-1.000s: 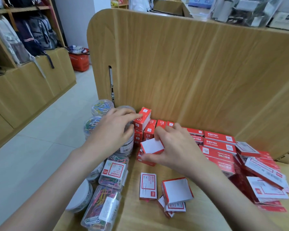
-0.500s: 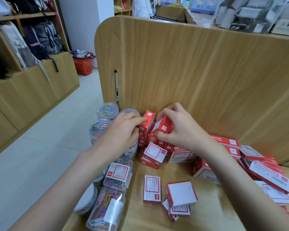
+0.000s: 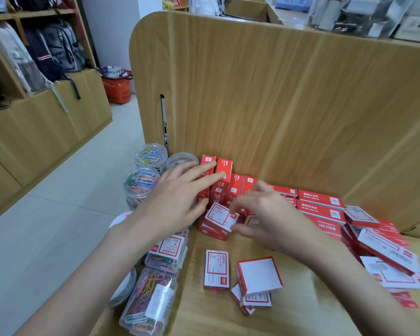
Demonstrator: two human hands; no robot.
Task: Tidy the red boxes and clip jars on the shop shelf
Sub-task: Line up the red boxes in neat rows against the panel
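Small red boxes (image 3: 224,167) stand stacked against the wooden back panel. My left hand (image 3: 177,197) reaches to them with straight fingers, the fingertips touching the top two boxes. My right hand (image 3: 264,217) pinches a tilted red-and-white box (image 3: 220,215) that lies on a lower red box. Round clear jars of coloured paper clips (image 3: 141,181) stand at the shelf's left edge, partly behind my left hand. Flat clear clip boxes (image 3: 148,301) lie nearer me.
Loose red-and-white boxes (image 3: 216,269) and an overturned one (image 3: 260,275) lie on the wooden shelf (image 3: 301,311). A pile of longer red boxes (image 3: 320,209) fills the right side. The shelf's left edge drops to a tiled aisle with a red basket (image 3: 118,89).
My right hand has left the top of the stack, dropped toward me and taken hold of the tilted box. My left hand's fingers have straightened against the top boxes.
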